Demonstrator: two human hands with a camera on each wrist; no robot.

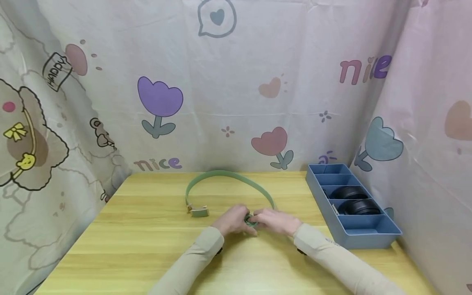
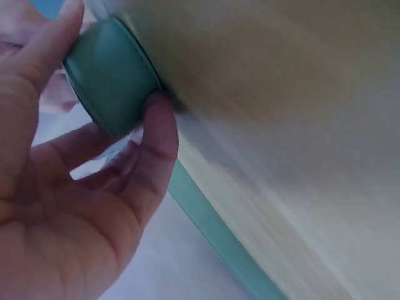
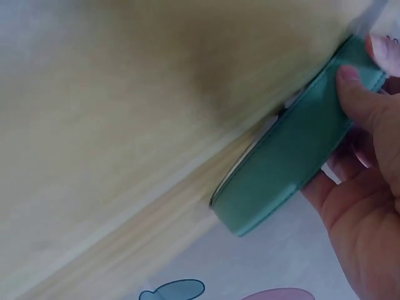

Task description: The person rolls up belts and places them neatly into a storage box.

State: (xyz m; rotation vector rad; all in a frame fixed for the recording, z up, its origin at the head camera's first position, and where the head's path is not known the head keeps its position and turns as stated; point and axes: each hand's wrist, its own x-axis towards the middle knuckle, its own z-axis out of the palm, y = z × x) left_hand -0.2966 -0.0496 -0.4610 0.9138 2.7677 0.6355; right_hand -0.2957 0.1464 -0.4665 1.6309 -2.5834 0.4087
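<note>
A green belt (image 1: 228, 173) arches over the table, its free end with the gold-toned buckle (image 1: 199, 211) lying to the left. The other end is wound into a small coil (image 1: 250, 220) between the two hands. My left hand (image 1: 234, 220) grips the coil from the left; in the left wrist view its fingers curl round the coil's green outer face (image 2: 112, 75). From the other side my right hand (image 1: 278, 221) holds the belt at the coil. In the right wrist view, the thumb presses on the flat green strap (image 3: 294, 150), with fingers bent behind it.
At the right edge of the wooden table (image 1: 121, 229) stands a blue divided box (image 1: 333, 223). Two black rounded, rolled-looking things (image 1: 363, 207) sit in its middle compartments, with a bit of gold-coloured metal beside them. A printed curtain (image 1: 228, 82) hangs behind and along both sides.
</note>
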